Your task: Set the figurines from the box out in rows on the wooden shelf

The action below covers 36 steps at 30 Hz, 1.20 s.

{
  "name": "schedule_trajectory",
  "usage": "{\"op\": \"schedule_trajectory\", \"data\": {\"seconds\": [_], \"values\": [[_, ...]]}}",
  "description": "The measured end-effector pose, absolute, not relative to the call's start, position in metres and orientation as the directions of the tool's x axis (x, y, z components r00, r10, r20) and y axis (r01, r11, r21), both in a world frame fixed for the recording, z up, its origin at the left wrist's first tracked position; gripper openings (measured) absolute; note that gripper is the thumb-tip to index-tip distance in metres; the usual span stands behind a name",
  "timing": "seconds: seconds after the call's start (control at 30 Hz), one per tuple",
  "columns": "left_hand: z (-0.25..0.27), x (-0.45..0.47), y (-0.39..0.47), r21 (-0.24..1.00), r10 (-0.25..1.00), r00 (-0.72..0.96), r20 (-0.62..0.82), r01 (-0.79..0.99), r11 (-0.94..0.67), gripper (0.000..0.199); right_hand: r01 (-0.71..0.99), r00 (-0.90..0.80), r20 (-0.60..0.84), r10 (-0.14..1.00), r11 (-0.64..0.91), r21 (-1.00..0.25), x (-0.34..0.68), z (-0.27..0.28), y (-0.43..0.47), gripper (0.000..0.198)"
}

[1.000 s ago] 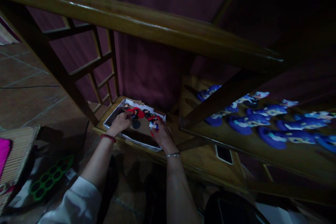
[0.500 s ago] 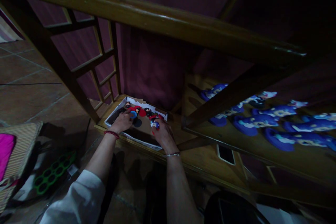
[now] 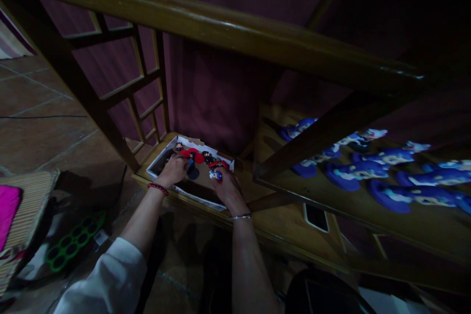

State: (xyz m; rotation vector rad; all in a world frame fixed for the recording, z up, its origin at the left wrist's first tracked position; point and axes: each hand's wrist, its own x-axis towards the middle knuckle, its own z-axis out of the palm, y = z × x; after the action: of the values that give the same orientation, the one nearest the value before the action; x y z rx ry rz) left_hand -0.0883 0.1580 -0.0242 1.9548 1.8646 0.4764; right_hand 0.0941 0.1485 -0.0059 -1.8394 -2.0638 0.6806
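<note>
My left hand (image 3: 173,170), with a red bead bracelet at the wrist, reaches into the left part of a shallow white cardboard box (image 3: 224,205). Its fingers are closed on a small blue round piece (image 3: 191,163), mostly hidden by them. At the box's right side, my right hand (image 3: 228,190) pinches a small white-and-blue figurine (image 3: 215,175). Several small red-and-black figurines (image 3: 207,157) lie along the back of the box, some right beside my right fingertips. The box's brown bottom shows between the hands.
Several blue-and-white figurines (image 3: 368,171) stand on the raised wooden shelf (image 3: 287,176) at right. A phone (image 3: 316,217) lies on the lower board. A wooden rail (image 3: 221,29) crosses above. A green holed rack (image 3: 75,240) and a woven stool (image 3: 37,211) are at left.
My left hand has shifted slightly right, and the blue piece at its fingertips has turned and shows less. The figurine in my right hand has moved a little left.
</note>
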Motion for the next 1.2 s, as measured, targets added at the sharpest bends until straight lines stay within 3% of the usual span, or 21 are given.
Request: {"op": "schedule_trajectory", "data": {"seconds": [0.2, 0.53, 0.93, 1.2], "values": [[-0.023, -0.083, 0.159, 0.466, 0.999, 0.05, -0.003, 0.884, -0.043, 0.024, 0.849, -0.156, -0.111, 0.981, 0.076, -0.522, 0.097, -0.011, 0.152, 0.032], [-0.018, -0.076, 0.159, 0.701, 0.996, -0.065, 0.061, 0.713, 0.004, 0.029, 0.755, -0.086, -0.074, 0.994, 0.017, -0.655, 0.095, -0.017, 0.152, 0.035], [-0.022, -0.06, 0.156, 0.913, 0.997, 0.054, 0.046, 0.404, -0.064, 0.025, 0.581, -0.029, -0.024, 0.999, -0.003, -0.814, 0.095, -0.03, 0.157, 0.033], [-0.021, -0.053, 0.158, 0.99, 0.996, 0.057, 0.074, 0.12, -0.08, 0.042, 0.463, 0.002, 0.058, 0.998, 0.051, -0.885, 0.093, -0.028, 0.157, 0.029]]}}
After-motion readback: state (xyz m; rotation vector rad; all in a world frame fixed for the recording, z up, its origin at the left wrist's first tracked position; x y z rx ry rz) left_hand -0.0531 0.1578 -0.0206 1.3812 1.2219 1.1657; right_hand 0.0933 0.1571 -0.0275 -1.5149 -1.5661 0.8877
